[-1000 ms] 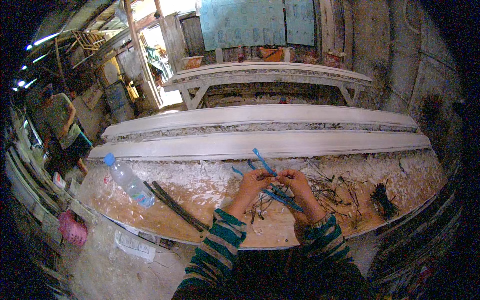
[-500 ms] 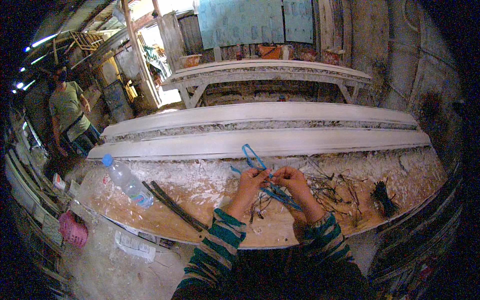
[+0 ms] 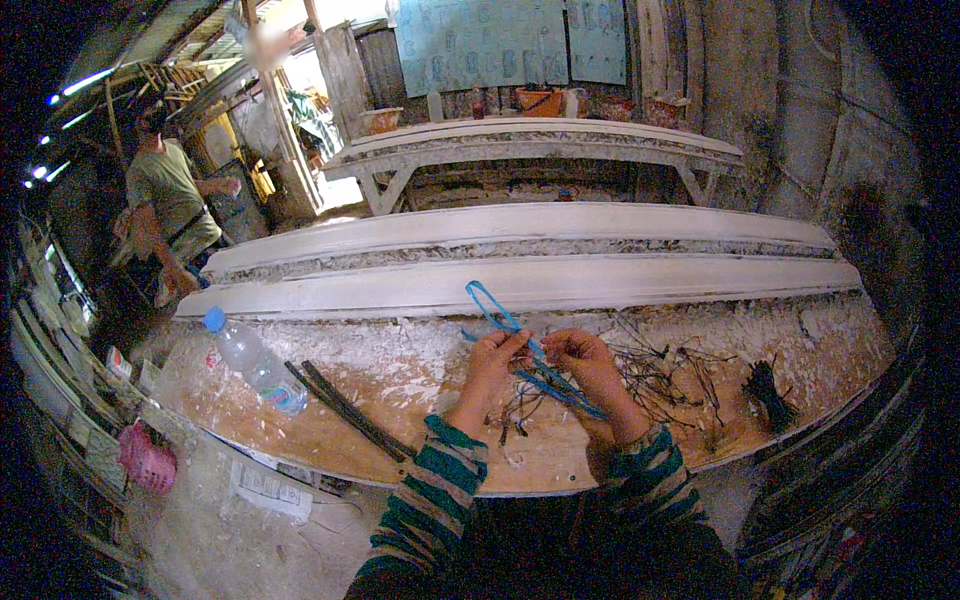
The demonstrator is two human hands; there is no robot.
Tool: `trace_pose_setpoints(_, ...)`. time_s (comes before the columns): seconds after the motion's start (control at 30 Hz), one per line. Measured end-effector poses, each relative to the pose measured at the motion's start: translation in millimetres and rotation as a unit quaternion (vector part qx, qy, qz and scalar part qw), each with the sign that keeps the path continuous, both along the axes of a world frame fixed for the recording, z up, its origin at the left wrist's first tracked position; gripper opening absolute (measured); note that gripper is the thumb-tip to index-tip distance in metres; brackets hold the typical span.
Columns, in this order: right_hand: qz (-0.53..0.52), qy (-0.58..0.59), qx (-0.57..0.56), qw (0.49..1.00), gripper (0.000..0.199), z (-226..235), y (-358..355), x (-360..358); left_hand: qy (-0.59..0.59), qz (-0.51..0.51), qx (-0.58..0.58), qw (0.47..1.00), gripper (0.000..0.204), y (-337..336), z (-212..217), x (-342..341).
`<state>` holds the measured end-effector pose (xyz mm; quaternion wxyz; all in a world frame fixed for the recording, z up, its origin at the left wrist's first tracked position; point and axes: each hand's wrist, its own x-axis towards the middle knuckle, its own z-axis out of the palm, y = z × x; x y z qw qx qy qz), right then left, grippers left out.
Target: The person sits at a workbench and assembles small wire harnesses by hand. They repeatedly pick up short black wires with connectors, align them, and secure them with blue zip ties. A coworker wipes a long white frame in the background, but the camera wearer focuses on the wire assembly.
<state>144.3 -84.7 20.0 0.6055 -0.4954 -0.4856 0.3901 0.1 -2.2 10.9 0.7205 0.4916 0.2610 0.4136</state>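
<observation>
A narrow blue strip, like plastic twine (image 3: 476,292), stands up in a loop above my hands. My left hand (image 3: 490,368) pinches it at the base of the loop. Close beside it, my right hand (image 3: 582,365) is closed with curled fingers at the strip's lower part; exactly how the fingertips grip is too small to see. Loose blue lengths trail below, between my hands and under the right wrist. Thin dark twigs or wires (image 3: 690,385) lie scattered on the wooden board around my right hand, some below both hands.
A clear bottle with a blue cap (image 3: 262,365) lies left, beside dark rods (image 3: 345,410). A dark bundle (image 3: 768,398) rests at right. Two long white mouldings (image 3: 520,283) span the board's far side. A person (image 3: 172,200) stands far left; a pink basket (image 3: 147,458) is below.
The blue loop has tipped left and lower, and my hands have drawn slightly apart. The person at far left has moved nearer to the board and leans over.
</observation>
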Motion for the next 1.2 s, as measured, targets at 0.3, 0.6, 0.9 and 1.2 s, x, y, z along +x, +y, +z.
trace_pose_setpoints(0.3,-0.014,-0.133,0.083,0.987,0.019,15,-7,-12,-0.020,-0.004,-0.019,1.000,0.020,-2,1,0)
trace_pose_setpoints(0.6,-0.082,-0.343,0.159,0.922,0.018,18,-9,-11,-0.026,-0.034,-0.049,0.998,0.016,-4,-2,4)
trace_pose_setpoints(0.9,-0.121,-0.142,0.062,0.981,0.007,-12,5,-4,0.047,-0.059,0.018,0.997,0.021,-2,-7,6)
trace_pose_setpoints(1.2,-0.091,-0.190,0.051,0.976,0.011,-14,7,3,0.020,-0.056,-0.008,0.998,0.020,-2,-6,4)
